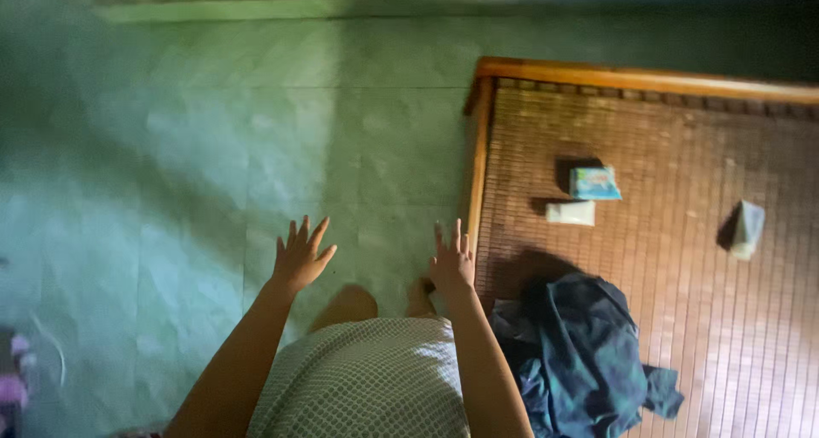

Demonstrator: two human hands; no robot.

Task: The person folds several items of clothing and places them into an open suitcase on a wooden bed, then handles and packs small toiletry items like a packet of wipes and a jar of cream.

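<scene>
A home bedroom: a wooden-framed bed with a woven bamboo mat (682, 319) stands on a green tiled floor (213, 165), crumpled dark blue clothing (580, 353) on it.

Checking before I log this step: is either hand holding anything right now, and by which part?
Nothing is held. The left hand and right hand are both open with fingers spread above the green floor, beside the dark cloth.

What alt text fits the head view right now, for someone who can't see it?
Both hands, left hand and right hand, reach out open and empty over a green floor. Beside them a wood-framed bamboo mat bears dark blue clothing and small packets.
</scene>
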